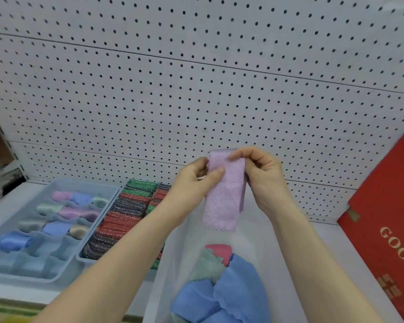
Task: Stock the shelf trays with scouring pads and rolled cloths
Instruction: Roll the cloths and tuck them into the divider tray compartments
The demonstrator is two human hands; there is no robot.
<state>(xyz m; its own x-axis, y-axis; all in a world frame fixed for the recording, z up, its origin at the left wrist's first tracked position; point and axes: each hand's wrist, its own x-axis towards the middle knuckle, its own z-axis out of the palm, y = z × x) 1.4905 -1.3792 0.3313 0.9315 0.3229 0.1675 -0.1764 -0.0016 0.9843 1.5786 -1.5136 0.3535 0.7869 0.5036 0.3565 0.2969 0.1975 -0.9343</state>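
Item in hand: a lilac, dimple-textured cloth (224,199), folded into a long flat strip; held up before the white pegboard back panel (196,78), above a translucent white plastic bin (170,252) containing loose blue, green and red cloths (233,287).

Left hand (196,180): grip closed on the strip's left edge near the top, thumb laid across its face; right hand (264,176): grip pinching the top right corner, fingers curled.

The strip's long axis runs vertical; it hangs below both grips, its scalloped lower end free and touching nothing. Judgement: rolling not yet done; the strip is flat, not coiled.

Destination: the pale blue divided plastic tray (56,279), down and to the left on the shelf (7,213); rolled cloths (70,213) fill its far cells; the near cells appear vacant; the left hand is the nearer to it.

Just right of that tray, red, green and dark glittery scouring pads (126,213) stand packed on edge; a red carton (383,206) leans at far right.
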